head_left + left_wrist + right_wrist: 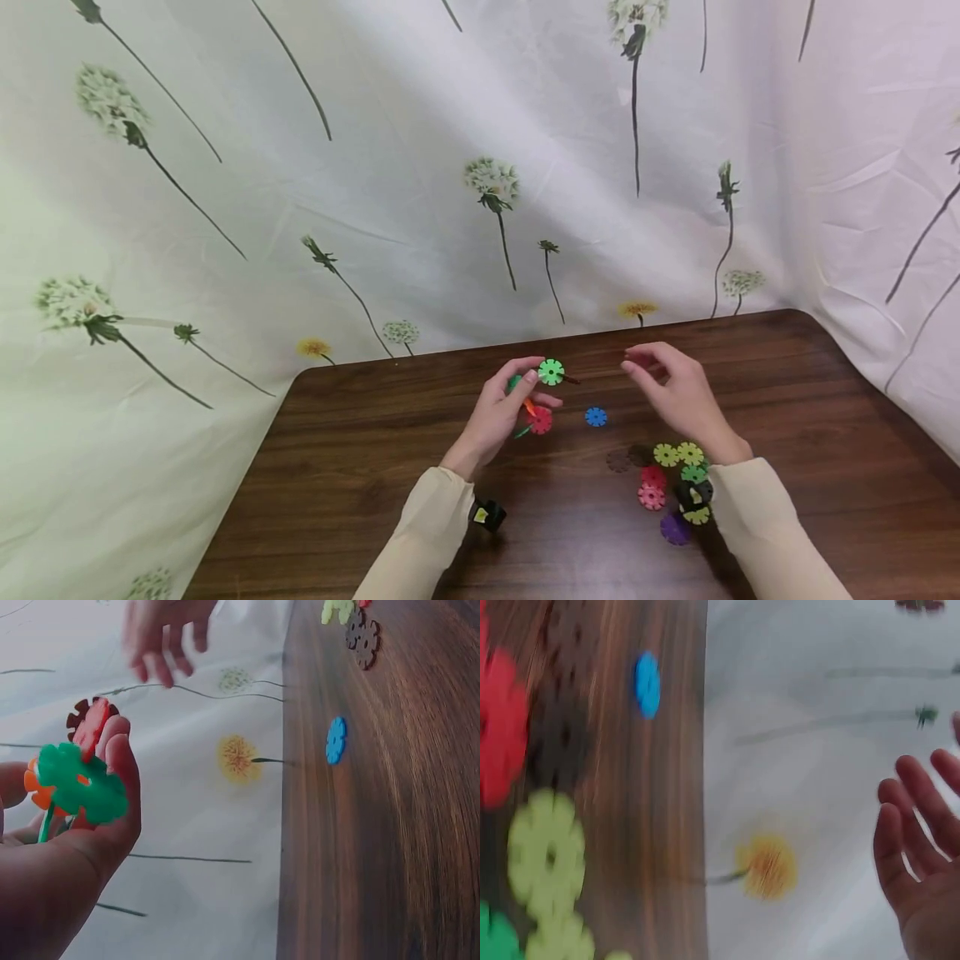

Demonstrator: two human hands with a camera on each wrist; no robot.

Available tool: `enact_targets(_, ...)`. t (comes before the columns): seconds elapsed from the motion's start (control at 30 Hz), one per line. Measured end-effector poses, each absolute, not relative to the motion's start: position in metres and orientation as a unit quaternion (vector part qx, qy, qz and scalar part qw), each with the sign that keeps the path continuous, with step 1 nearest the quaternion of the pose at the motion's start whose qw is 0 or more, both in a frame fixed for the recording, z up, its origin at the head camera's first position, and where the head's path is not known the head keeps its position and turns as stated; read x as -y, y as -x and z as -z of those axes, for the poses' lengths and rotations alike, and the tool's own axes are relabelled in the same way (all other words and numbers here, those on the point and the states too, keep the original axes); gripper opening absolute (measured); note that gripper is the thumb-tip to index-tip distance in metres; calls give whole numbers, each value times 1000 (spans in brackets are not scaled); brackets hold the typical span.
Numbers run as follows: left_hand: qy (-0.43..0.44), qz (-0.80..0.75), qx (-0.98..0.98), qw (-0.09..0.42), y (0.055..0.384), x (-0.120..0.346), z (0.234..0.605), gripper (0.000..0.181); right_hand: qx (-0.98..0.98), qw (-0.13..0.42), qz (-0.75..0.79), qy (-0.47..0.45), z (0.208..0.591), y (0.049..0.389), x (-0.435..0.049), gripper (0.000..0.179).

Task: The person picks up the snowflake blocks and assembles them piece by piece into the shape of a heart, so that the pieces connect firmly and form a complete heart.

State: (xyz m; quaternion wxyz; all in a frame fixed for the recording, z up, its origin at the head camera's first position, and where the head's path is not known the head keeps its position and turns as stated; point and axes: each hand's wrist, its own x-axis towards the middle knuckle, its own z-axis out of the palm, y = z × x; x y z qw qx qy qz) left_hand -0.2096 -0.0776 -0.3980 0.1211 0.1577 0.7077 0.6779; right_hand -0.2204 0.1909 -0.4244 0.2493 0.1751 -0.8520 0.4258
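My left hand (495,410) holds a small assembly of notched plastic discs above the table. In the left wrist view a green disc (64,776) faces the camera, with an orange disc (33,784), a red disc (91,727) and a dark brown disc (78,720) joined around it. A light green disc (551,372) shows near the fingertips in the head view. Fingers and palm partly hide the joints. Raised to the right of the assembly, my right hand (678,392) holds nothing, its fingers apart and slightly bent. On the table between the hands lies a blue disc (596,417).
Loose discs lie near the right forearm: yellow-green (666,455), pink-red (652,497), purple (675,528) and dark brown (618,461), among others. The right wrist camera (695,495) hides some. Behind the wooden table (360,450) hangs a flower-patterned cloth (420,208).
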Motion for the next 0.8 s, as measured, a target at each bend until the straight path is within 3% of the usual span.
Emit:
enact_targets(0.2,-158,-666,-717,128,208,80,397,37,905,148,-382,-111,435,221,-229,25)
enact_targets(0.47,-154,-666,-718,134,209,82,399,41,941,0,-318,-111,448,219,-262,40)
enact_targets(0.63,-153,-667,-717,132,209,82,398,38,941,-38,-307,-135,455,219,-270,41)
enact_targets(0.8,-153,-664,-720,130,209,83,399,37,942,-39,-301,-143,459,219,-272,35)
